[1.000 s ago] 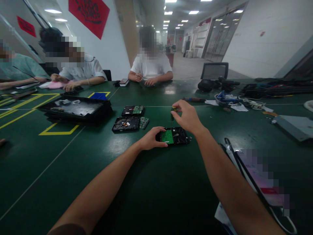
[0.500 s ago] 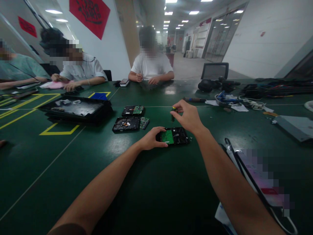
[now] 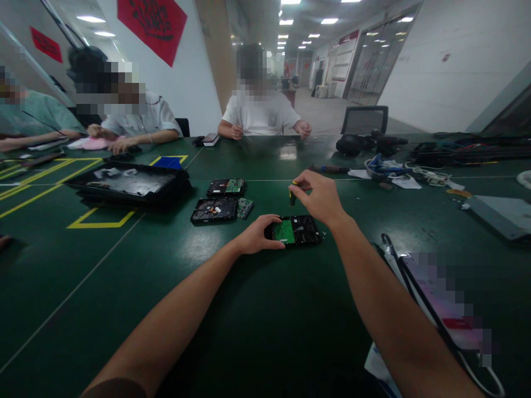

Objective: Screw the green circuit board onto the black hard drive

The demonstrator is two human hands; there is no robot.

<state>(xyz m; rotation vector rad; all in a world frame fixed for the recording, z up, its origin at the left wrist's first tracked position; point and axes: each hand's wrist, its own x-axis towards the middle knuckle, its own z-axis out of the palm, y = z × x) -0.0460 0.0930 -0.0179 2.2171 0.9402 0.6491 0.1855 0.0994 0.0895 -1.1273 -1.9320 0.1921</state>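
A black hard drive (image 3: 306, 230) with a green circuit board (image 3: 284, 231) facing up lies flat on the table. My left hand (image 3: 265, 235) grips its left end between thumb and fingers. Above the drive, my right hand (image 3: 319, 193) pinches a small screwdriver (image 3: 292, 197) with a dark handle and some yellow near its top. The screwdriver stands upright, its thin shaft pointing down at the drive's far edge; whether the tip sits in a screw is too small to tell. A few tiny bits, perhaps screws (image 3: 324, 234), lie just right of the drive.
Two more hard drives (image 3: 213, 210) and a loose circuit board (image 3: 245, 208) lie beyond my left hand. Stacked black trays (image 3: 124, 185) stand farther left. A dark-handled tool (image 3: 329, 169) lies behind my right hand. A phone-like device (image 3: 440, 298) is beside my right forearm. Co-workers sit opposite.
The screwdriver has turned slightly in my right hand's fingers, while my left hand and the drive stay put. Across the table, a co-worker's hand has moved outward to the right.
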